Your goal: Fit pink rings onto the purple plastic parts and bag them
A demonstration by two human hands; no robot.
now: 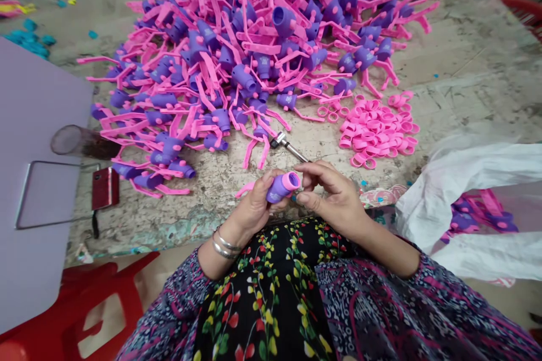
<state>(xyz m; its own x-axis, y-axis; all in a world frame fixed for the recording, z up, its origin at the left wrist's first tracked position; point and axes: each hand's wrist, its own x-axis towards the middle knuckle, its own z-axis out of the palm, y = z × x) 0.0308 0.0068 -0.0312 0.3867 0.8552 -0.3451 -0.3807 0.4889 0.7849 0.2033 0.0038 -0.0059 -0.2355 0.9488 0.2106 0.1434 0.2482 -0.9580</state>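
My left hand (258,203) is closed around a purple plastic part (277,189), its hollow end tilted up to the right. A pink ring (291,180) sits around that end, and a pink arm (244,189) of the part sticks out to the left. Beside the ring is my right hand (332,197), its thumb and forefinger curved and apart with nothing seen between them. Just beyond my right fingers lies a small metal hammer (292,148); the end of its handle is hidden behind them. Loose pink rings (376,130) are heaped past my right hand.
A large pile of purple and pink parts (237,67) spreads over the worn table (457,67). At right a white sack (478,163) holds similar parts. On the left are a glass (80,141), a dark red phone-like object (105,187) and a red chair (105,293).
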